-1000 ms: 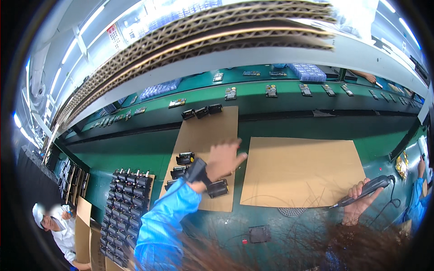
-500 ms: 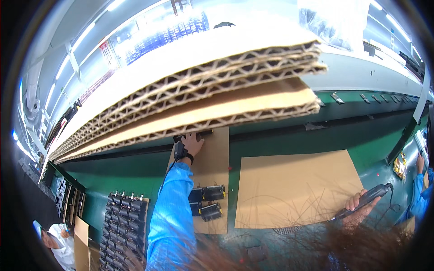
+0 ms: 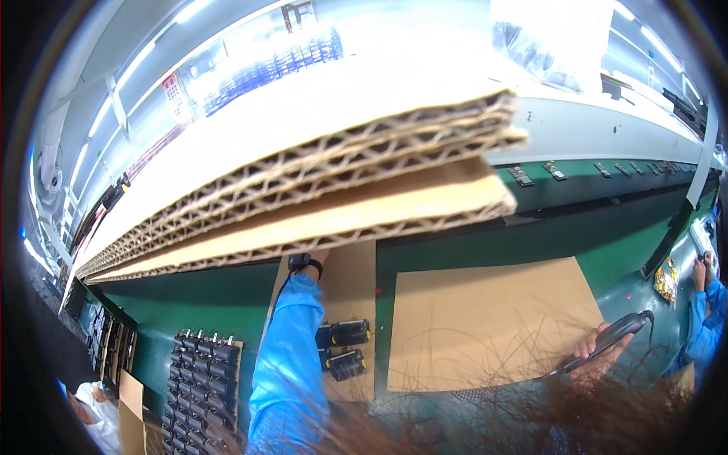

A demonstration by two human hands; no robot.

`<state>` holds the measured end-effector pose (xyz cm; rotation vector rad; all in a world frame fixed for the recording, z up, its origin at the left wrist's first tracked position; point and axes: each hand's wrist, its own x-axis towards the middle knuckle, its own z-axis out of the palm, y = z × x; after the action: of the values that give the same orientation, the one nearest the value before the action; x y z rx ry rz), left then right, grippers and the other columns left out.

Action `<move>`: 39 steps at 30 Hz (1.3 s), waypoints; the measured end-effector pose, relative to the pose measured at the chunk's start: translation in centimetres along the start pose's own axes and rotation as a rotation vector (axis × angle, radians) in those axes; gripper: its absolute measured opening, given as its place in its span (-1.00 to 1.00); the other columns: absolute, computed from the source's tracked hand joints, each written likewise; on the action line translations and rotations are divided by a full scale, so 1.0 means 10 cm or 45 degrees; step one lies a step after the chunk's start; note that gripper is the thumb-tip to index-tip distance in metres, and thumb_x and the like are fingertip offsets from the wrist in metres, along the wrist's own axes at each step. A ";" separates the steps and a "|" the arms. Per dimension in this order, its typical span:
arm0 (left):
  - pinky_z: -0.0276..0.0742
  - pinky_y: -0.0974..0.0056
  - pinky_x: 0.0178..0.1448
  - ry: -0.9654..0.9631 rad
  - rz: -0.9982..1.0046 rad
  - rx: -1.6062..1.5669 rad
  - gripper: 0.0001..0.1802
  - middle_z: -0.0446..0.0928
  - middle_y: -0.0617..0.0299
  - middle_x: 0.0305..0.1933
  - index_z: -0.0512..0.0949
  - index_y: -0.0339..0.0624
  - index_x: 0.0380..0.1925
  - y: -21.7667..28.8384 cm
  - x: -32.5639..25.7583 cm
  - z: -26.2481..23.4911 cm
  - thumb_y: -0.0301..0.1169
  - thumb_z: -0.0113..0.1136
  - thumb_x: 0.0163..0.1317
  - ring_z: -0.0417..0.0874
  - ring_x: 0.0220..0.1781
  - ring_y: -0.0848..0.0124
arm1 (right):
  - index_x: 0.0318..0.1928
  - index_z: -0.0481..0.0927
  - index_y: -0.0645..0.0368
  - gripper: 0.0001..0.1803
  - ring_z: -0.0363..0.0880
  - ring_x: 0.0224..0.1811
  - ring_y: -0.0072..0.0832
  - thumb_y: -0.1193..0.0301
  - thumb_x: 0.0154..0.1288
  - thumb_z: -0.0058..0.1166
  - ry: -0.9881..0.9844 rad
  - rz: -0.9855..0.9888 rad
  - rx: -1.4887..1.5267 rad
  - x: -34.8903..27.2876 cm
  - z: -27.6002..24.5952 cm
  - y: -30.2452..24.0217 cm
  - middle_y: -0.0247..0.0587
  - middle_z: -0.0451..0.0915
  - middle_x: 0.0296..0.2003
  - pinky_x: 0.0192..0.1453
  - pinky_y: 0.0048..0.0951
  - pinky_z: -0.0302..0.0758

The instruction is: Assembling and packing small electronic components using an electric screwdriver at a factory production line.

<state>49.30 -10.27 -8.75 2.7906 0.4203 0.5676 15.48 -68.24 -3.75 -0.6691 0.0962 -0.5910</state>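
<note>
My left hand [image 3: 320,259] reaches forward along a narrow cardboard strip [image 3: 356,280]; its fingers are hidden beneath a stack of corrugated cardboard [image 3: 379,174]. A dark wristband with a small black box sits at that wrist. Nearer along the strip lie black box-shaped parts with yellow bits [image 3: 347,364], beside my blue sleeve. At the right, my right hand [image 3: 599,356] is wrapped round a black corded electric screwdriver [image 3: 622,327], its thin shaft pointing down and left. Beneath the shaft's end lies the near edge of a large flat cardboard sheet [image 3: 493,326].
Rows of black parts [image 3: 201,379] stand on the green bench at the left. Small modules [image 3: 555,171] line the far green strip. A person in white [image 3: 102,417] is at the lower left, another in blue [image 3: 701,326] at the right. An open carton [image 3: 130,409] stands nearby.
The cardboard stack now sits lower in the picture and covers my left fingers, which earlier showed on a black part. My right hand keeps its hold on the screwdriver.
</note>
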 end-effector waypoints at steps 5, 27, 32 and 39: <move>0.38 -0.19 0.29 0.020 -0.170 0.153 -0.34 0.50 -0.15 0.20 0.68 -0.04 0.05 0.32 0.03 -0.08 0.23 0.12 0.21 0.50 0.20 -0.22 | -0.23 0.40 0.07 -0.31 0.21 -0.76 -0.64 -0.35 0.49 -0.32 0.074 -0.013 0.028 -0.04 -0.01 -0.02 -0.44 0.25 -0.71 -0.67 -0.59 0.18; 0.34 -0.21 0.34 -0.263 0.095 0.270 -0.46 0.56 -0.11 0.17 0.66 0.02 0.09 -0.06 -0.90 -0.45 0.03 0.07 0.22 0.45 0.25 -0.21 | -0.17 0.43 0.06 -0.34 0.23 -0.70 -0.65 -0.33 0.46 -0.21 -0.021 0.044 0.148 -0.04 0.00 -0.06 -0.45 0.31 -0.64 -0.60 -0.59 0.23; 0.30 -0.08 0.24 -0.361 0.203 0.311 -0.51 0.70 0.01 -0.05 0.71 -0.11 -0.08 0.14 -1.46 -0.91 -0.03 0.05 0.22 0.64 0.06 0.08 | -0.19 0.44 0.06 -0.33 0.26 -0.69 -0.64 -0.35 0.45 -0.21 -0.102 0.078 0.180 -0.07 -0.04 -0.10 -0.44 0.32 -0.65 -0.59 -0.59 0.25; 0.31 -0.27 0.30 -0.426 0.130 0.338 -0.49 0.62 0.08 0.17 0.71 0.09 -0.02 0.19 -1.90 -1.35 0.14 0.08 0.27 0.55 0.24 -0.04 | -0.21 0.45 0.06 -0.32 0.26 -0.69 -0.63 -0.36 0.44 -0.21 -0.081 0.091 0.197 -0.11 0.01 -0.11 -0.43 0.31 -0.66 -0.58 -0.59 0.25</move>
<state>27.41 -15.63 -2.55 3.0953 0.2998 0.0586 14.01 -68.28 -3.10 -0.5311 0.0147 -0.5027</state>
